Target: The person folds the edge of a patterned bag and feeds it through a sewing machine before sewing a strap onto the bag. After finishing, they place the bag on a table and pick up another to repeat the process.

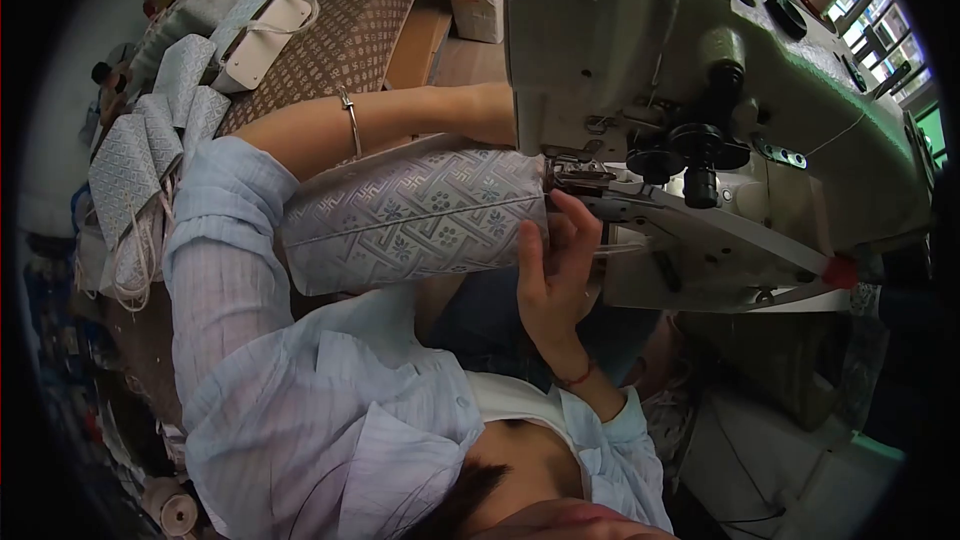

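Right grip (556,285) looks loosely parted, any pinch unclear, with the patterned panel (420,215) at its ten o'clock; left grip is hidden. Fingertips (559,200) near the twelve-o'clock presser foot (580,175) might get caught if the panel slips.

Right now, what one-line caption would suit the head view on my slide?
Right hand at the edge of patterned fabric by a sewing machine, left hand hidden from view.
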The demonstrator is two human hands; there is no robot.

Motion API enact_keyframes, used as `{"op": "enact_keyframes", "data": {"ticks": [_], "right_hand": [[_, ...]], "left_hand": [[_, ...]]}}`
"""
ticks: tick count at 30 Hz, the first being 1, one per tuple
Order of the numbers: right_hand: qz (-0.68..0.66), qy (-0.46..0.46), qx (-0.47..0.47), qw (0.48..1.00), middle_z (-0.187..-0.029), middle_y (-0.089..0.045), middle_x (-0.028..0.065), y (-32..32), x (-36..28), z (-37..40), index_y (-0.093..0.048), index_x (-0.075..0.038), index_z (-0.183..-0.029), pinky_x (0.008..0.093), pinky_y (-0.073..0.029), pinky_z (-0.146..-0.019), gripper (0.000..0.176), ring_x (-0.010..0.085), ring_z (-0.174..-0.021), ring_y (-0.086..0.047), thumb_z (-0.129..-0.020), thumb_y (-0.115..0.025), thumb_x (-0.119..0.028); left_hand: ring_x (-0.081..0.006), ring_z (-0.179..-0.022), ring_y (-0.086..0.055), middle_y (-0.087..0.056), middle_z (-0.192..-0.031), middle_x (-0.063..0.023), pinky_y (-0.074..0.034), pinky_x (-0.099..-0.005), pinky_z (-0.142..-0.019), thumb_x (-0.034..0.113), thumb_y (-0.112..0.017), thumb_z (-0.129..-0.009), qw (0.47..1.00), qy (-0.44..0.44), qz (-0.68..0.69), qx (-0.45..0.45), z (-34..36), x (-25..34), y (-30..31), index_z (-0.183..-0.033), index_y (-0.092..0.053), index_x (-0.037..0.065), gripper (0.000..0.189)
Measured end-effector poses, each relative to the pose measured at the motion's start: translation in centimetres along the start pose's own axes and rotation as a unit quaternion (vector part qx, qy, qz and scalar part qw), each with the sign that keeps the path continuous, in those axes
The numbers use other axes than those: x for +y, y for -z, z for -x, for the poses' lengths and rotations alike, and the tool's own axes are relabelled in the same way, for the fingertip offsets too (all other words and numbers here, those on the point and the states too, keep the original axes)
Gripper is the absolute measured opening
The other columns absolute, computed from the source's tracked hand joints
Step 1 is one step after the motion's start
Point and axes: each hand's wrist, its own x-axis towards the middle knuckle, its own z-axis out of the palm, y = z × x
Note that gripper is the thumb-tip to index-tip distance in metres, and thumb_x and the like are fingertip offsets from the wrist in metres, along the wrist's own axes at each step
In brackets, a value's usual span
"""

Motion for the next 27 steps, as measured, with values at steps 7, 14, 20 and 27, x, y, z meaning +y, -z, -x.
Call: {"op": "enact_keyframes", "data": {"ticks": [7,14,20,27], "right_hand": [[0.178,0.039,-0.062,0.981,-0.107,-0.062,0.0124,0.5,-1.7,-0.5,-0.049,0.001,-0.127,0.0232,-0.047,-0.072,0.036,0.0119,-0.082,-0.059,-0.092,-0.054,-0.009],[-0.022,-0.019,-0.006,1.0,-0.103,-0.062,0.0077,0.6,-1.3,-0.9,-0.054,0.003,-0.117,0.0214,-0.044,-0.08,0.028,0.0088,-0.091,-0.056,-0.094,-0.054,-0.012],[-0.07,-0.052,-0.005,0.996,-0.098,-0.062,0.0038,1.0,-0.9,-1.3,-0.056,0.002,-0.108,0.0188,-0.043,-0.077,0.02,0.0059,-0.087,-0.054,-0.094,-0.054,-0.012],[-0.074,-0.1,-0.02,0.992,-0.084,-0.062,-0.0005,1.7,-0.3,-1.4,-0.061,0.0,-0.098,0.0166,-0.041,-0.068,0.017,0.003,-0.076,-0.053,-0.093,-0.059,-0.016]], "left_hand": [[-0.0288,-0.093,-0.059,-0.063,-0.099,-0.0182,-0.045,-0.0368,-0.084,0.01,-0.058,-0.08,0.997,0.064,-0.032,0.009,1.2,3.5,1.0,-0.104,-0.06,-0.002,0.028],[-0.027,-0.091,-0.059,-0.063,-0.1,-0.0175,-0.046,-0.037,-0.081,0.012,-0.058,-0.081,0.987,0.154,-0.043,-0.033,0.0,7.0,2.8,-0.103,-0.061,-0.001,0.026],[-0.0272,-0.093,-0.06,-0.063,-0.104,-0.0157,-0.047,-0.0369,-0.082,0.019,-0.061,-0.082,0.989,0.052,-0.12,-0.066,-0.5,2.3,2.1,-0.109,-0.061,0.001,0.033],[-0.0269,-0.092,-0.061,-0.063,-0.103,-0.0153,-0.048,-0.0361,-0.082,0.021,-0.063,-0.082,0.995,0.034,-0.088,-0.031,-2.5,-3.0,2.2,-0.11,-0.062,0.003,0.033]]}}
